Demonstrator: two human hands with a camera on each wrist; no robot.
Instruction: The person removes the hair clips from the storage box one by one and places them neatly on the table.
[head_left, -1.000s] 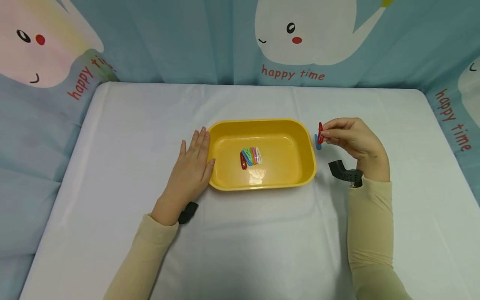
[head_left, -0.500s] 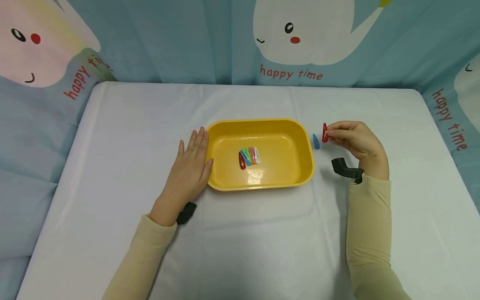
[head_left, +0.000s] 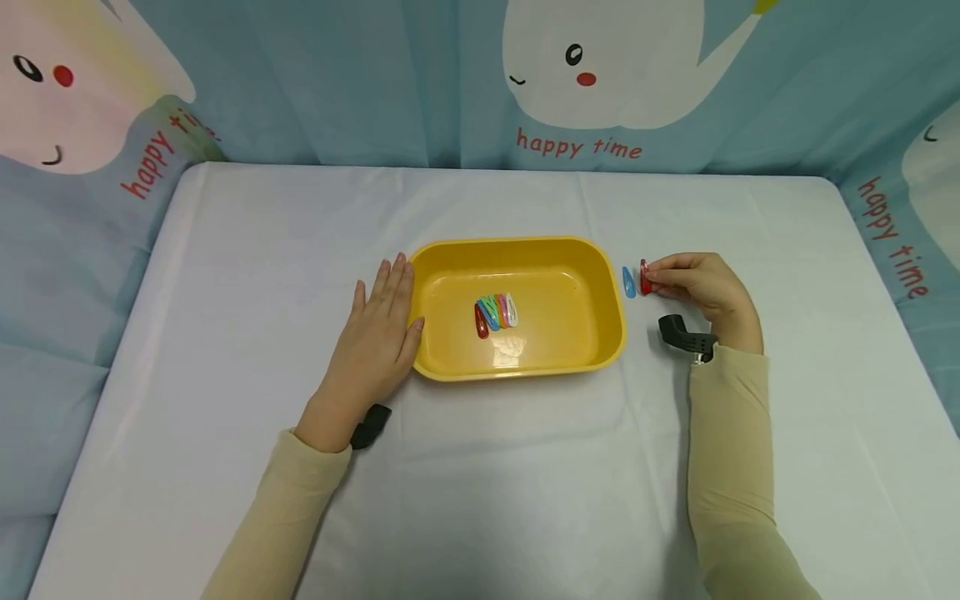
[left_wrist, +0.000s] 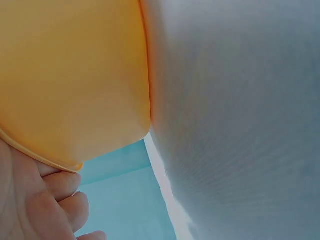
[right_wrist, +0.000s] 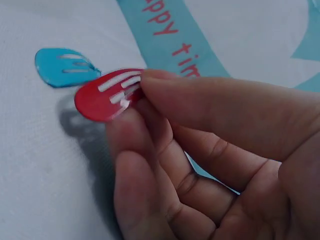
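My right hand (head_left: pixel 701 287) pinches a red snap hair clip (right_wrist: pixel 107 97) between thumb and fingers, close over the table just right of the tray. Beside it on the white cloth lies a blue hair clip (head_left: pixel 628 282), which the right wrist view shows with its slots (right_wrist: pixel 65 67). My left hand (head_left: pixel 375 329) rests with straight fingers along the left rim of the yellow tray (head_left: pixel 570 354). In the left wrist view, fingertips (left_wrist: pixel 75 210) show under the tray's rim. Inside the tray a row of several hair clips (head_left: pixel 497 312) lies side by side: red, blue, green, orange, pink and white.
A white cloth covers the table (head_left: pixel 510 483). Its far edge meets a light blue curtain (head_left: pixel 360 83) printed with whales and "happy time". A black wrist mount (head_left: pixel 684 335) sticks out from the right wrist, another black mount (head_left: pixel 371 426) from the left.
My right hand first drew the red clip right, away from the blue one, then lowered it toward the table beside it. My left hand stays at the tray's rim.
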